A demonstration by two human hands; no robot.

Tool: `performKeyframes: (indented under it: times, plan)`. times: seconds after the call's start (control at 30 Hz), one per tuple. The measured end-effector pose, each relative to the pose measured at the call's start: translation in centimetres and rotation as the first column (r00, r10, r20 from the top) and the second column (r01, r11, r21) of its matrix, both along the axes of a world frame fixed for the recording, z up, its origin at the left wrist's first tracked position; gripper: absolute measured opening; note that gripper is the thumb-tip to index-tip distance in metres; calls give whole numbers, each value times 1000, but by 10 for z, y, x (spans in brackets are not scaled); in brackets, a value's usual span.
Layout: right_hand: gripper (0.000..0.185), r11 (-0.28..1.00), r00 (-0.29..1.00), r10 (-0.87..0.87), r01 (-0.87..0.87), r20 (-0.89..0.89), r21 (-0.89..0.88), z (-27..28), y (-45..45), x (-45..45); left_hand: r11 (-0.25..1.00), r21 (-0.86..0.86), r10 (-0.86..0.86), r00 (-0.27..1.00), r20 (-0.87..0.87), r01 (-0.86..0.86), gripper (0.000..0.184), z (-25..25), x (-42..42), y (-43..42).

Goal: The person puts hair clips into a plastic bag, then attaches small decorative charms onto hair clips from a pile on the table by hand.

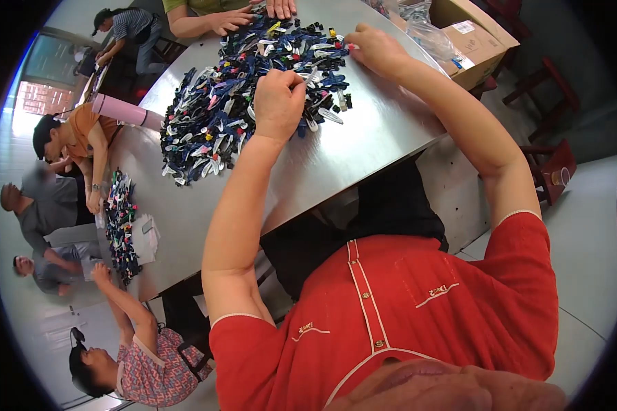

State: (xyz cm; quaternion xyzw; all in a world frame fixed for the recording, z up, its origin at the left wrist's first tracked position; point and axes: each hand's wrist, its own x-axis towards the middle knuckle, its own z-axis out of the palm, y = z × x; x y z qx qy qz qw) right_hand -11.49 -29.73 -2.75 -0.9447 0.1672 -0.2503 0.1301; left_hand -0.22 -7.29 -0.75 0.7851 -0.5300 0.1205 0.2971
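A wide pile of small snap hair clips, mostly dark blue, black and white with a few bright ones, is spread on the metal table. Over its near right part, my left hand is closed, and a pale hair clip sticks out at its fingertips. My right hand is pinched at the pile's right edge. A small reddish bit shows at those fingertips, too small to tell what it is.
Across the table, another person's hands touch the pile's far side. A cardboard box with plastic bags stands at the right. A pink tumbler and a second clip pile lie left, with several people around. Red stools stand right.
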Motion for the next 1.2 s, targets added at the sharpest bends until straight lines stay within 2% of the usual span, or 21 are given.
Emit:
performKeyframes:
  times: [0.07,0.13,0.17,0.2,0.27,0.3,0.4,0.47,0.5,0.53,0.57,0.6,0.67,0.73,0.77,0.87,0.9,0.93,1.0,1.07,1.2]
  plan:
    - [27,1000,999,-4,3,35,8,9,5,1,1000,-14,-12,1000,-25,12,8,2,-2,0]
    - [31,885,887,388,-434,250,167,16,20,-2,1000,-20,-21,998,-62,20,7,4,-5,-1]
    - [27,839,818,459,-527,346,132,17,33,-2,997,-39,-70,996,-64,67,7,6,-6,-4]
    - [27,840,820,456,-525,346,135,18,37,-4,991,-60,-122,991,-63,118,6,11,-7,-7]
    - [17,856,820,495,-517,288,0,21,40,-8,985,-68,-161,986,-51,157,7,15,-8,-11]
    - [10,861,824,470,-507,317,40,24,41,-14,980,-93,-181,983,-40,177,7,17,-6,-12]
    - [10,883,874,404,-450,269,135,29,33,-43,984,-69,-159,981,108,167,10,15,7,-20]
    - [11,924,896,334,-373,293,85,21,11,-57,981,13,-193,959,210,195,11,5,20,-20]
    - [13,967,912,218,-250,348,50,18,-9,-64,980,9,-195,959,208,197,11,3,22,-21]
    - [16,992,907,106,-127,407,25,14,-28,-69,979,66,-202,971,126,195,12,2,25,-20]
    - [17,1000,909,-3,-9,416,26,10,-51,-74,973,128,-201,979,43,194,12,1,27,-16]
    - [19,994,898,-110,107,425,32,7,-76,-79,973,139,-192,980,42,185,12,1,28,-15]
    - [23,959,914,-204,259,350,-117,-5,-124,-85,955,264,-147,989,20,136,12,7,31,-17]
    - [25,949,953,-267,286,140,-134,-12,-136,-84,961,250,-126,992,1,121,16,5,35,-19]
    - [26,948,950,-309,311,46,-69,-15,-136,-80,973,203,-98,993,-63,109,17,5,35,-19]
    - [24,983,967,-181,175,178,53,-5,-98,-68,988,127,-70,983,-169,92,19,-1,48,-16]
    - [21,980,976,-59,17,209,200,-2,-83,-60,992,86,-71,970,-234,93,20,-1,48,-16]
    - [21,978,977,-45,0,209,207,2,-62,-52,995,44,-75,952,-297,92,20,0,45,-16]
    - [21,929,901,300,-351,312,121,14,-14,-35,991,51,-113,970,-214,126,20,4,36,-21]
    - [23,937,900,347,-346,264,-50,23,25,-27,981,6,-191,974,-123,193,20,10,18,-29]
    - [16,933,920,335,-354,203,66,17,43,-14,989,4,-148,989,-19,148,16,7,-8,-36]
